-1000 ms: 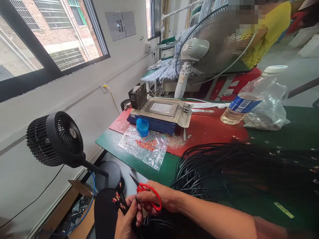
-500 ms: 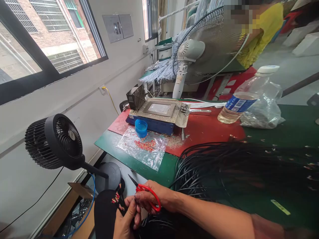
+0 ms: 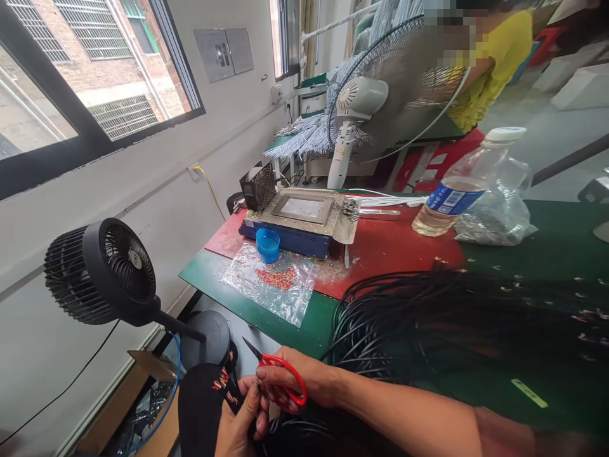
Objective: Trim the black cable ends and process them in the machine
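Observation:
My right hand (image 3: 290, 381) is closed round a pair of red-handled scissors (image 3: 291, 370), whose dark pointed blades face up and left. Its thumb and fingertips meet those of my left hand (image 3: 245, 412). My left hand is closed on black cables (image 3: 232, 388); their stripped ends show short red, yellow and white wires (image 3: 221, 379). What lies exactly between the touching fingertips is too small to make out. More black cables (image 3: 361, 324) lie in a thick bundle on the table, reaching down beneath my right forearm.
A blue heating unit (image 3: 290, 231) stands on a red mat, with a blue cup (image 3: 268, 245) and a plastic bag (image 3: 295, 304) of coloured wire bits before it. A bottle (image 3: 450, 197) stands right. A black fan (image 3: 118, 270) is left; a person in yellow (image 3: 499, 70) sits behind.
The view has shifted very slightly. Both hands keep nearly the same pose, fingertips together, with the scissors still in my right hand.

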A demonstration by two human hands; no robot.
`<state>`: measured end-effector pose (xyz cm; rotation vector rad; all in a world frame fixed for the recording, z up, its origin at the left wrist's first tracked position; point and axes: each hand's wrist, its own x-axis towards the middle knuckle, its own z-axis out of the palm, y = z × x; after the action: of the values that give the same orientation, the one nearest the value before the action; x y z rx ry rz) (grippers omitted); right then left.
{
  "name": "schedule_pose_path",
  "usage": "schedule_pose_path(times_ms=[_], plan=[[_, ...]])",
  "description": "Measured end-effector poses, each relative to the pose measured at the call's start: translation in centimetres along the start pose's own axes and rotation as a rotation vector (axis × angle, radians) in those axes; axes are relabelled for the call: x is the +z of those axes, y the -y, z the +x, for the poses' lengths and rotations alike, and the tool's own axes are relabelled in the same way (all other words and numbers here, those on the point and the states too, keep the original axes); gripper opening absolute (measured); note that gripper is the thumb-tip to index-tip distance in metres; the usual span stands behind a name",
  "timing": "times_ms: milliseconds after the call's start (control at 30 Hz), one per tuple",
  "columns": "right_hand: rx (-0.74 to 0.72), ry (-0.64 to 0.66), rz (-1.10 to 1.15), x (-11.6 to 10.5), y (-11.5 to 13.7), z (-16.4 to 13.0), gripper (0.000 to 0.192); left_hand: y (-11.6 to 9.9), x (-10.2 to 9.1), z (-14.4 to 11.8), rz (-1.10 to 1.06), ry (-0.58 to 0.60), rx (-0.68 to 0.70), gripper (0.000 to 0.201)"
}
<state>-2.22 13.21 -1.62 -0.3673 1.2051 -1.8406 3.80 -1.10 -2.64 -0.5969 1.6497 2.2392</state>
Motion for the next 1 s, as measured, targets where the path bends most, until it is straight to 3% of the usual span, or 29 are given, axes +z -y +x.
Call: schedule_pose_path(times_ms=[433,767,1000], plan=[[0.187,-0.035,0.097,-0.02,0.05,0.17,0.036,0.56,-0.06,0.25,-0.016,0.006,0.037,0.025],[0.042,0.066,0.094,0.07,0.30,-0.16,0.041,0.57,-0.11,0.39,0.010,-0.008,0.049,0.028],[-0.027,0.038,0.033,0.07,-0.08,-0.01,0.044,0.61,0.06,0.33,-0.082,0.002,0.031,0.030]])
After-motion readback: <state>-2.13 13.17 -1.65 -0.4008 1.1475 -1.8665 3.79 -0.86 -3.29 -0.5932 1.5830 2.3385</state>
